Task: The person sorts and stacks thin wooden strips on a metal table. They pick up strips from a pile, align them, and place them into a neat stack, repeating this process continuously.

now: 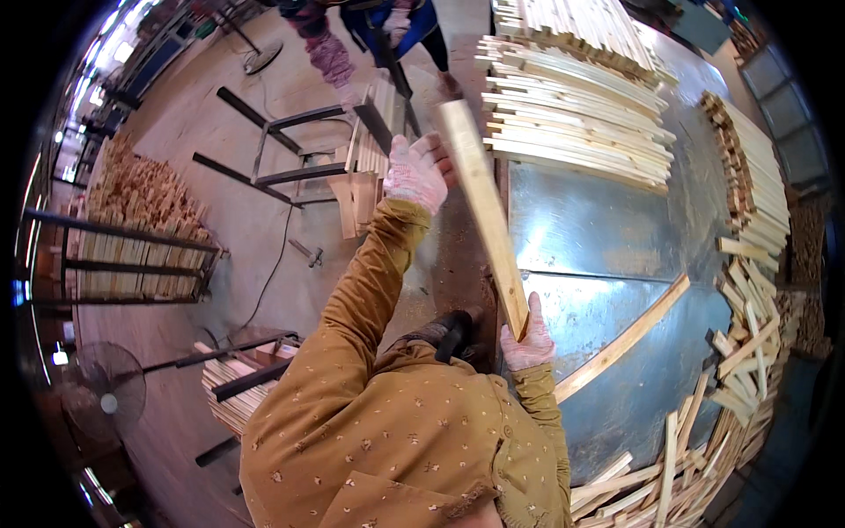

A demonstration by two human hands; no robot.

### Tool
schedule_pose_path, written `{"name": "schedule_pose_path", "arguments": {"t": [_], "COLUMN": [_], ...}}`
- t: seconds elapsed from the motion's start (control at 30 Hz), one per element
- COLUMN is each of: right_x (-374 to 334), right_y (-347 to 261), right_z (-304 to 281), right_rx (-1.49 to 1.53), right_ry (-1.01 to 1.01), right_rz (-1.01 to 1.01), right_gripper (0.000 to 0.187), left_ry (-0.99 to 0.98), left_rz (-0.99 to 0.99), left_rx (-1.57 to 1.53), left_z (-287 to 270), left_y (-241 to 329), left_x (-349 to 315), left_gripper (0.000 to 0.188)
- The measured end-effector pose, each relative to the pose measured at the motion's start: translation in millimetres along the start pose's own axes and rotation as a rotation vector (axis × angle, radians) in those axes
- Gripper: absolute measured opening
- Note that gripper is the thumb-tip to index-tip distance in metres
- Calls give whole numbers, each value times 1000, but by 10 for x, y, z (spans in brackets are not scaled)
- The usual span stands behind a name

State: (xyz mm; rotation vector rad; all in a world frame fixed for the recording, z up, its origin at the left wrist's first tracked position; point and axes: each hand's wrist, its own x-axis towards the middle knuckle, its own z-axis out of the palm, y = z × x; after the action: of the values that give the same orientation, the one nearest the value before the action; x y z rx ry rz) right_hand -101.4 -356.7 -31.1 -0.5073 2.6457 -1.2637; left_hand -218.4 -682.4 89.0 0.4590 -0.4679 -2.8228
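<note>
I hold one long pale wooden slat (pixel 482 207) with both gloved hands, tilted over the left edge of a metal-topped table (pixel 598 229). My left hand (pixel 415 169) grips it near its far end. My right hand (pixel 528 339) grips its near end, close to my chest. Both sleeves are mustard brown. A second loose slat (pixel 625 339) lies diagonally on the metal top, just right of my right hand.
Stacks of slats (pixel 572 114) fill the table's far side, with more piled along its right edge (pixel 753 185) and near corner (pixel 678 466). Another person (pixel 370 35) works at a metal frame stand (pixel 299 145) beyond. Racks of wood (pixel 132 229) and a fan (pixel 106 392) stand left.
</note>
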Motion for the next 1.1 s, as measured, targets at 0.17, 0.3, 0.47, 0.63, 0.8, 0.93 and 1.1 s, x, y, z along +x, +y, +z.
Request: {"name": "schedule_pose_path", "arguments": {"t": [0.17, 0.3, 0.47, 0.63, 0.8, 0.93, 1.1], "right_x": [-11, 269, 742, 1689, 2568, 2694, 2180], "right_y": [-40, -3, 38, -259, 135, -427, -1251], "right_z": [109, -124, 109, 328, 396, 425, 542], "right_rx": [761, 710, 904, 1248, 1318, 1533, 1678], "right_ry": [424, 628, 776, 850, 1014, 920, 652], "right_rz": [388, 644, 687, 526, 591, 449, 235], "right_gripper": [73, 66, 65, 58, 56, 53, 61], "left_ry": [-200, 264, 198, 214, 22, 28, -359], "left_rz": [-147, -11, -400, -185, -7, 0, 411], "left_rx": [692, 1820, 1713, 1812, 1030, 791, 1167], "left_z": [-1303, -1050, -965, -939, -795, -603, -987], "left_y": [108, -183, -457, -74, 1049, 1426, 314], "left_x": [1347, 2054, 2428, 2364, 1780, 707, 31], "left_gripper": [49, 76, 93, 88, 52, 43, 33]}}
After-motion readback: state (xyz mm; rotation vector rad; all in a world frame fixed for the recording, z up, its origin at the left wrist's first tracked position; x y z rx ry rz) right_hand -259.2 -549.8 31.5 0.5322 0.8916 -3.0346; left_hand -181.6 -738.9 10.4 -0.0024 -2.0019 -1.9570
